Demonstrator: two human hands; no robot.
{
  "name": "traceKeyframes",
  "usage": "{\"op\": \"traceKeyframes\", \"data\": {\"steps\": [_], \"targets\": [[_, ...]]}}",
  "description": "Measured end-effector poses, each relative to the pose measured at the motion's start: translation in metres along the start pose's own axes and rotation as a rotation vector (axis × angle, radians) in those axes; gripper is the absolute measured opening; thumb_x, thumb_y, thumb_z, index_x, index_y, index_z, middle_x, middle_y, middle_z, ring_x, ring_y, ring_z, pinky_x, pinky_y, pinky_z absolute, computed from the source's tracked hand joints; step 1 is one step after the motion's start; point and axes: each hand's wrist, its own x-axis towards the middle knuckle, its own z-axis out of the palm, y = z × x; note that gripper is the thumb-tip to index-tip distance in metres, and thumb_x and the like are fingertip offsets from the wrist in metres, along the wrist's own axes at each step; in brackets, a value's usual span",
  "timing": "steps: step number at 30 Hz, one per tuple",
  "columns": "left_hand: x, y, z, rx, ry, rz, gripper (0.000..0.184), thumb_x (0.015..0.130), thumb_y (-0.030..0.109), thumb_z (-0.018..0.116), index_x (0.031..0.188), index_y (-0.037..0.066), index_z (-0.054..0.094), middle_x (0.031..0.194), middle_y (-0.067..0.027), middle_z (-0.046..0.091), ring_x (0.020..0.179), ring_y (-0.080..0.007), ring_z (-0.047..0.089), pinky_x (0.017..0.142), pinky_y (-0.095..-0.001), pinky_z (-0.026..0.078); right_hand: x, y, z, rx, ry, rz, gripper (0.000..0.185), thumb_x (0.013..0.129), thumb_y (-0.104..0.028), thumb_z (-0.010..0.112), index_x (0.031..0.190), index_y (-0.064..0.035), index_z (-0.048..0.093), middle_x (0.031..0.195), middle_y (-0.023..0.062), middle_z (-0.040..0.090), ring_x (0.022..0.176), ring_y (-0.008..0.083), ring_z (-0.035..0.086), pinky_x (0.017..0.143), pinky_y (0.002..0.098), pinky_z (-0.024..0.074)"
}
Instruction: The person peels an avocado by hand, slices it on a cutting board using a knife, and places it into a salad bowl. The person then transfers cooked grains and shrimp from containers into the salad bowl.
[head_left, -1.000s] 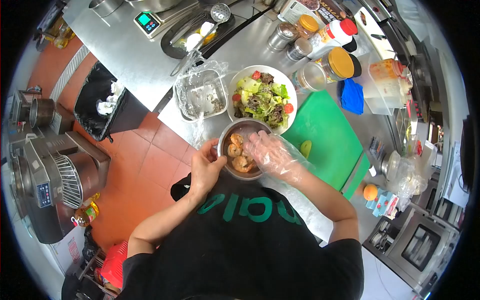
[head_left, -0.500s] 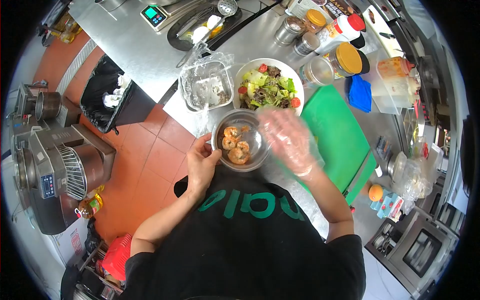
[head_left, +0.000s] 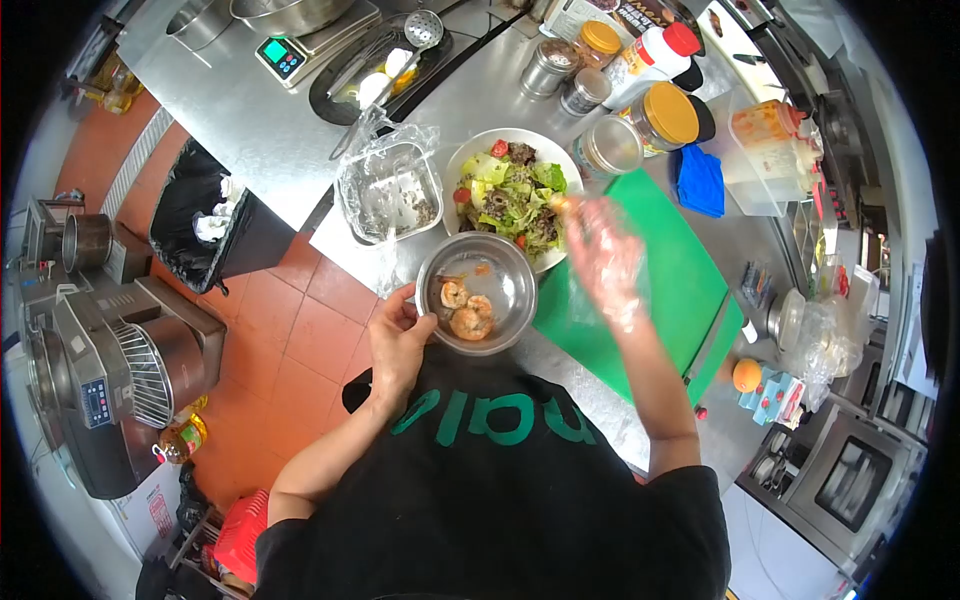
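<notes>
My left hand [head_left: 398, 335] grips the rim of a steel bowl [head_left: 512, 290] with thumb and fingers. Cooked shrimp [head_left: 471, 318] lie in the bowl's left half. My right hand [head_left: 607, 250], in a clear plastic glove, is pinched at the right rim of a white salad bowl [head_left: 452, 228]. A small orange shrimp [head_left: 562, 204] shows at its fingertips, partly blurred. Lettuce, dark leaves and cherry tomatoes make up the salad [head_left: 510, 198]. Left of it stands a clear plastic tub [head_left: 433, 190] with crumpled film and dark bits inside.
A green cutting board [head_left: 670, 270] with a knife [head_left: 708, 340] lies to the right. Jars and bottles [head_left: 668, 115] line the back, near a blue cloth [head_left: 700, 180]. A black tray [head_left: 330, 90] holds eggs and a skimmer [head_left: 424, 32]. A scale [head_left: 282, 58] stands back left.
My right hand has moved from over the steel bowl to the salad's right rim, carrying a shrimp. Fewer shrimp lie in the steel bowl. The whole view has shifted slightly.
</notes>
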Motion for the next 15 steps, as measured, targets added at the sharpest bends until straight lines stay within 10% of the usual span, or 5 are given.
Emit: {"op": "traceKeyframes", "data": {"steps": [15], "targets": [[-0.009,0.008,-0.016,-0.083,0.057,-0.008,0.040,0.079,-0.007,0.057,0.118,-0.006,0.052,0.081,-0.0033,0.057,0.068,-0.0082,0.055,0.058,-0.0205,0.045,-0.020,0.057,0.031,-0.189,-0.053,-0.487,0.029,0.073,-0.011,0.064,0.101,-0.0056,0.060,0.107,0.0126,0.059,0.095,0.0328,0.058,0.077,0.0435,0.0505]]}}
